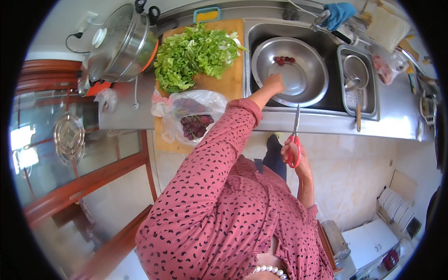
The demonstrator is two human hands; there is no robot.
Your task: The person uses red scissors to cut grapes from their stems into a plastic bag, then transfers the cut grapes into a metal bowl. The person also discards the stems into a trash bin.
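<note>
My left hand (274,83) reaches over the near-left rim of a large stainless steel bowl (316,77) in the sink. Its fingers are curled, and whether anything is inside them is hidden. Several red grapes (284,60) lie together toward the far side of the bowl. In front of the counter, my right hand (297,155) grips red-handled scissors (296,134), their blades upward and looking closed. A bunch of dark red grapes (196,126) rests in a clear plastic bag (217,99) to the left, partly covered by my left sleeve.
Chopped leafy greens (199,56) cover much of a wooden cutting board (229,85). A lidded steel pot (120,45) stands at far left. Right of the bowl, a steel tray (372,91) holds strainers. A blue cloth (338,15) hangs by the faucet (320,19).
</note>
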